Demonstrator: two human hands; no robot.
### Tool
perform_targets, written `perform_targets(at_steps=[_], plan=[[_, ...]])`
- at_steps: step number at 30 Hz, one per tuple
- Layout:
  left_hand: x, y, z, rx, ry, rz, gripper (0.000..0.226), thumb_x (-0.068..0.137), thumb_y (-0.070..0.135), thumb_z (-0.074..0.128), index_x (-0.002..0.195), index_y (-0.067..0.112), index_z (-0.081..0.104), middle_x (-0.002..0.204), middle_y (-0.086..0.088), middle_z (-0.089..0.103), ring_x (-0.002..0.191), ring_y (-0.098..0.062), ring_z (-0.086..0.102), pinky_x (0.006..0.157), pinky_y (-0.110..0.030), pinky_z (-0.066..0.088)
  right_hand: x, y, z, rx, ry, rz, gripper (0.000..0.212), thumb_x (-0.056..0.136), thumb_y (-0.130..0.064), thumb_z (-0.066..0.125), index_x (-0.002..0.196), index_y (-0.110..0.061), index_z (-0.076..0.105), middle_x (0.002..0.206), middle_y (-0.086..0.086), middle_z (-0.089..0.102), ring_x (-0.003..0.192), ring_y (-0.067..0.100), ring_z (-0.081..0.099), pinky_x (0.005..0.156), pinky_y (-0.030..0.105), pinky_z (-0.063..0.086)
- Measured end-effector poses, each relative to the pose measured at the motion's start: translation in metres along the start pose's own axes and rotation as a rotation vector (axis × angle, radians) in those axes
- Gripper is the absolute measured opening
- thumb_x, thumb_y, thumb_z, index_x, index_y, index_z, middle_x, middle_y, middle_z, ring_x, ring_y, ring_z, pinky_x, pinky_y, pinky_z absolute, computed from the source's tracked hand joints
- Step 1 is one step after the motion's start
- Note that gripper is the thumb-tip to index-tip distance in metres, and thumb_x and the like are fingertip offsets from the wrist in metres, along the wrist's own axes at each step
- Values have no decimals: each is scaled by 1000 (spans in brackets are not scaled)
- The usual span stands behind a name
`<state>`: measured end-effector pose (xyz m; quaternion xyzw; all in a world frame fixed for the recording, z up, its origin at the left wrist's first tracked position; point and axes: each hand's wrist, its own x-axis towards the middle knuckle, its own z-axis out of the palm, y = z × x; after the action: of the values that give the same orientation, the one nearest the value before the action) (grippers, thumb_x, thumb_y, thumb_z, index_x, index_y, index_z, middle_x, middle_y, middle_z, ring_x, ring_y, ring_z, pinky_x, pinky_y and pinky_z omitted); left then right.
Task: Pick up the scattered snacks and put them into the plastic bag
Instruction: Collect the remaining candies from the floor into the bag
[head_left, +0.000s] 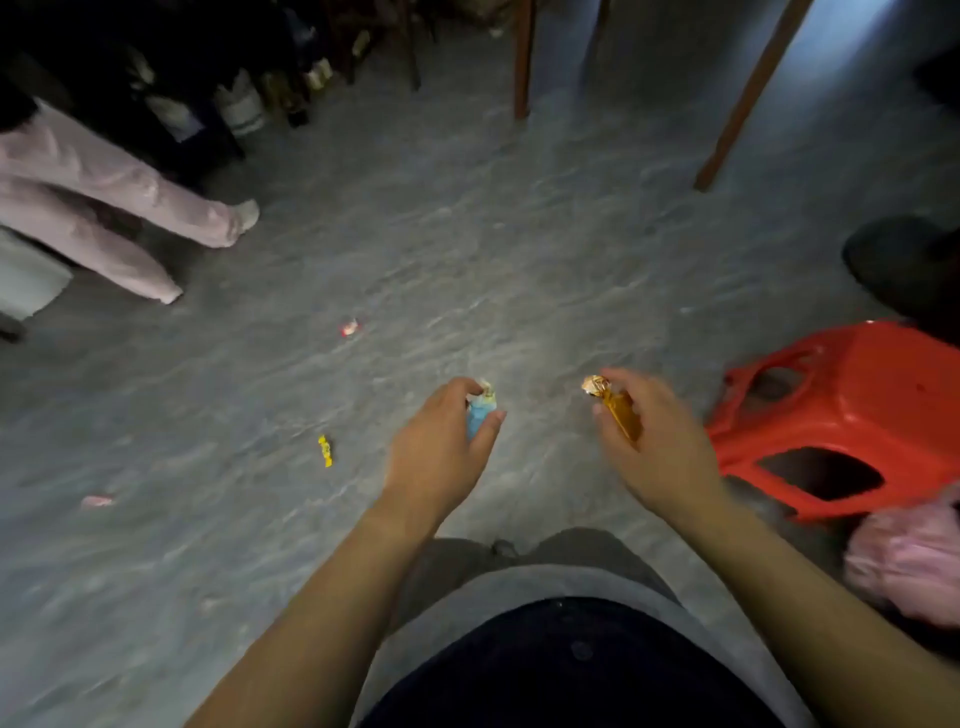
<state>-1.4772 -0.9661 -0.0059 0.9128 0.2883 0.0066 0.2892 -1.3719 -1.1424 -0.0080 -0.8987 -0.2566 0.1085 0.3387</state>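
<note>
My left hand (441, 441) grips a blue snack packet (479, 413) above the grey floor. My right hand (654, 441) holds an orange-gold snack packet (615, 405). Three snacks lie loose on the floor to the left: a yellow one (325, 450) nearest my left hand, a red-and-white one (349, 327) farther off, and a pink one (96, 501) at the far left. A pink plastic bag (909, 556) sits at the right edge, below the red stool.
An overturned red plastic stool (852, 415) lies to the right of my right hand. Another person's legs in pale pink trousers (104, 208) stand at the upper left. Wooden furniture legs (748, 98) rise at the back. A dark round object (904, 270) sits at the right.
</note>
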Motion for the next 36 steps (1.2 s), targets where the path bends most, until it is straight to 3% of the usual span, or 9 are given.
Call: perform_targets(at_steps=[3, 7, 12, 22, 30, 36], plan=[[55, 24, 0, 33, -46, 117, 32, 90, 44, 50, 115, 23, 51, 115, 0, 61, 96, -21, 60, 70, -26, 38, 28, 19, -10, 24, 79, 89, 30, 87, -22, 56, 117, -23, 55, 111, -1, 59, 95, 12, 53, 78, 23, 38], [129, 27, 1, 61, -71, 139, 32, 89, 45, 51, 114, 24, 53, 113, 0, 62, 96, -19, 60, 70, -25, 38, 92, 27, -5, 34, 101, 137, 31, 87, -27, 56, 117, -24, 55, 108, 0, 59, 93, 19, 56, 80, 33, 46], [249, 18, -13, 45, -72, 86, 32, 89, 45, 52, 113, 25, 54, 112, 0, 63, 97, -19, 60, 70, -26, 39, 226, 13, 7, 47, 53, 133, 33, 89, -31, 53, 121, -24, 53, 113, 1, 59, 96, 19, 56, 82, 35, 47], [500, 51, -97, 140, -34, 228, 31, 89, 45, 50, 114, 27, 54, 114, 4, 63, 98, -18, 60, 75, -31, 46, 482, -44, -25, 1, 69, 48, 32, 89, -33, 51, 121, -28, 51, 115, -4, 58, 98, 18, 57, 79, 34, 46], [693, 101, -80, 101, -39, 216, 29, 88, 44, 52, 111, 26, 56, 107, 3, 64, 94, -20, 61, 71, -29, 41, 654, 13, -44, 38, 127, 137, 34, 89, -34, 53, 122, -27, 51, 115, -4, 58, 91, 7, 49, 77, 25, 40], [867, 173, -83, 101, -43, 209, 29, 89, 43, 52, 110, 24, 57, 104, 0, 65, 88, -19, 60, 67, -28, 43, 828, 52, -104, 26, 192, 162, 33, 88, -35, 53, 120, -27, 52, 105, -6, 56, 85, 9, 52, 74, 26, 42]])
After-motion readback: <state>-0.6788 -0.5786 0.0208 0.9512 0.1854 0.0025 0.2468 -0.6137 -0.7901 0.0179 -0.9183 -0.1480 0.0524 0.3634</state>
